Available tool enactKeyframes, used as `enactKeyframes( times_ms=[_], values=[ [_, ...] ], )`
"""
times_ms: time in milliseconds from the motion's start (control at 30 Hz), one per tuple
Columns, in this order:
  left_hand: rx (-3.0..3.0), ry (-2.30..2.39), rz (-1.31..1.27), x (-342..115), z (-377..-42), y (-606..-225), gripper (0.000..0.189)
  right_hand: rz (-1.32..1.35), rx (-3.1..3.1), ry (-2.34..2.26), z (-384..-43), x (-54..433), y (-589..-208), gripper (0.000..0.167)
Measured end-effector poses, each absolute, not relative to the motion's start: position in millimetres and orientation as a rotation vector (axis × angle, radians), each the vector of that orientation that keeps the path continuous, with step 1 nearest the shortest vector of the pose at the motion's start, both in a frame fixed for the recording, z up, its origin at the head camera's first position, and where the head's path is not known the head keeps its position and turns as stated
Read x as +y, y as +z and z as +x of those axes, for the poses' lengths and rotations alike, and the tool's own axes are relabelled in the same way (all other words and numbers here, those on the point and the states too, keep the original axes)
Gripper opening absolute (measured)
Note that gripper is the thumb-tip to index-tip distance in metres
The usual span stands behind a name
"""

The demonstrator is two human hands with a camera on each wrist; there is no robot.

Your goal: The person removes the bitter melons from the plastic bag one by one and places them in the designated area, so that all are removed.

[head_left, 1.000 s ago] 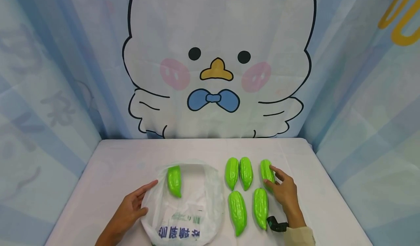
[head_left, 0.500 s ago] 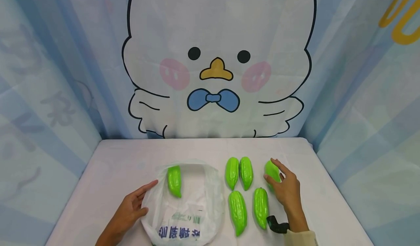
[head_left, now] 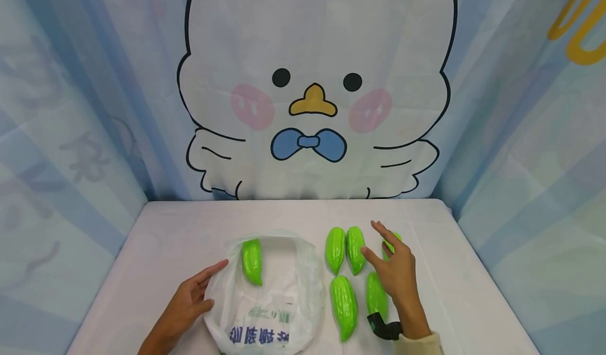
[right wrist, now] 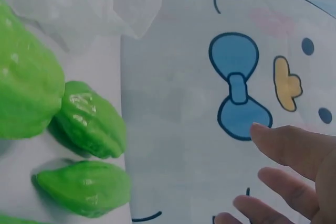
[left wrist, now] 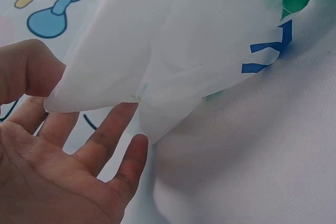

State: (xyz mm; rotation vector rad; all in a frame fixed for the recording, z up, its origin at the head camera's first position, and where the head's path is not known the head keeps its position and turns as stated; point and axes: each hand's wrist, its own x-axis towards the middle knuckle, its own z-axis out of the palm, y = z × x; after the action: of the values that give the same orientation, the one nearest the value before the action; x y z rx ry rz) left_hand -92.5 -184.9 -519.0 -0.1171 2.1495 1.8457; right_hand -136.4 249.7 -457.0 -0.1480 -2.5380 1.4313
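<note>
My left hand (head_left: pixel 187 300) rests at the left side of a white plastic bag (head_left: pixel 310 286), fingers extended and touching its outer wall. In the left wrist view, the bag (left wrist: pixel 121 51) drapes across the fingers and hides some of them. Inside the bag's mouth lies a glossy green bitter melon (head_left: pixel 252 262). My right hand (head_left: pixel 396 271) hovers over the group of bitter melons with thumb and fingers spread and nothing between them. It partly hides the far right melon (head_left: pixel 396 236) and overlaps the near right melon (head_left: pixel 376 297).
A pair of bitter melons (head_left: pixel 335 250) lies side by side at the back, right of the bag, and another melon (head_left: pixel 344 307) lies in front of them. A white cloth covers the table (head_left: pixel 189 229). Behind it hangs a curtain (head_left: pixel 307 176) printed with a cartoon bird.
The far right bitter melon has shifted slightly to the right. My right hand has come off it and moved left. My left hand and the bag have stayed in place.
</note>
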Motion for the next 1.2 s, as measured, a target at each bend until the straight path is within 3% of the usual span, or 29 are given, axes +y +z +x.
enactKeyframes(
  times_ms=[1200],
  values=[
    [2.139, 1.855, -0.111, -180.2, -91.6, -518.8, 0.090, 0.298, -2.433, 1.847, -118.5, 99.1, -491.8, 0.062]
  ],
)
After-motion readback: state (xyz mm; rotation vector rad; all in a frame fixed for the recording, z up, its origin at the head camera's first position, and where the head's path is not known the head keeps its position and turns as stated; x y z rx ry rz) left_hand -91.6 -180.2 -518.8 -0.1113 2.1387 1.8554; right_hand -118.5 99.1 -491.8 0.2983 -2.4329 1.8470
